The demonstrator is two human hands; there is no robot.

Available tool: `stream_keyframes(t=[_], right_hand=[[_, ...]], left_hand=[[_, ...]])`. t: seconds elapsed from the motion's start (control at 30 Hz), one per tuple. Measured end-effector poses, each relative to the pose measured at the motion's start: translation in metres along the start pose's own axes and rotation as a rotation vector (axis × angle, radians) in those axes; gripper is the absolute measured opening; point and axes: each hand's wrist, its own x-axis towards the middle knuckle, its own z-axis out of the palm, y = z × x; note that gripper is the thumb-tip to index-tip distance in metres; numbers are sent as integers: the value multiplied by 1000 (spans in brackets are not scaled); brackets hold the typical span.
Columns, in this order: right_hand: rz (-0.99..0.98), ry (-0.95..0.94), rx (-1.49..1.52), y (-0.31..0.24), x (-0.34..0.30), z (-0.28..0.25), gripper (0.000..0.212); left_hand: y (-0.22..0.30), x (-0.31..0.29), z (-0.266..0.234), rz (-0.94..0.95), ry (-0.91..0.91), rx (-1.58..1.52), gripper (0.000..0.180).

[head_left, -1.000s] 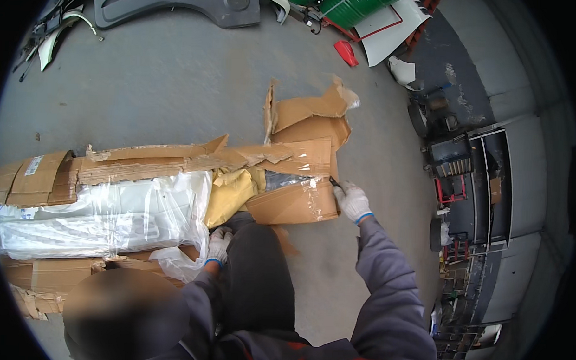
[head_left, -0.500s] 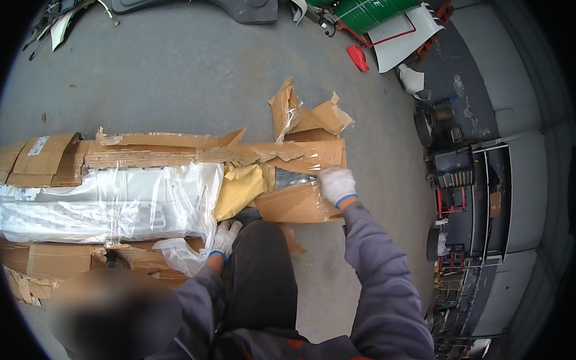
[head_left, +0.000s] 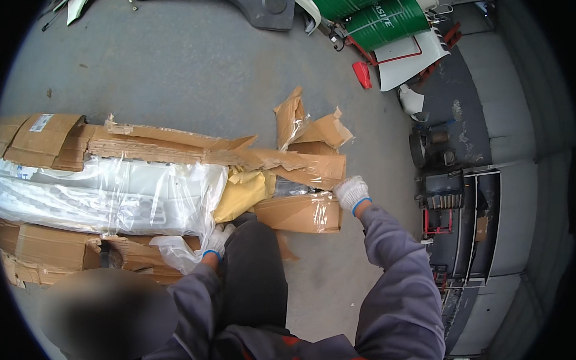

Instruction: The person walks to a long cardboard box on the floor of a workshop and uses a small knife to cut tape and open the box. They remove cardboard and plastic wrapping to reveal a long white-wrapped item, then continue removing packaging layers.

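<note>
The long cardboard box [head_left: 162,151] lay torn open on the floor [head_left: 177,81], its walls on either side of the yellow paper [head_left: 243,194]. Left of that paper, clear plastic wrap [head_left: 142,181] ran along the box; right of it were the two end flaps [head_left: 299,213]. The right hand [head_left: 352,193], gloved in white, had drawn outward from over these flaps half a second earlier to their outer edge, farther right of the yellow paper. Its fingers were curled; what they pinched, if anything, I could not tell. The left hand [head_left: 217,239] had stayed on the near side of the yellow paper, by the plastic wrap and the knee [head_left: 257,242]; its fingers were stretched out, though whether they gripped anything I could not tell.
</note>
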Motion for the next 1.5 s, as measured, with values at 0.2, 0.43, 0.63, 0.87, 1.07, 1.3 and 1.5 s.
stream_keyframes(t=[0.2, 0.43, 0.63, 0.87, 1.07, 1.3, 1.5], right_hand=[[337, -145, 114, 93, -58, 59, 24], [448, 54, 1050, 23, -13, 47, 46], [554, 548, 2238, -24, 50, 23, 28], [554, 663, 1856, -24, 64, -4, 30], [441, 706, 1052, -58, 79, 12, 35], [372, 536, 1211, -33, 102, -16, 37], [140, 121, 1239, -105, 0, 9, 39]], left_hand=[[4, -7, 5, 18, -24, -143, 51], [15, -8, 4, -23, -7, -15, 61], [5, 1, -2, 16, -35, 125, 61], [9, -6, 2, 105, -117, -151, 60], [15, -16, 9, 147, -73, 48, 50], [-9, -24, 27, 322, -13, 553, 45], [1, -18, 33, 271, 23, 509, 49]])
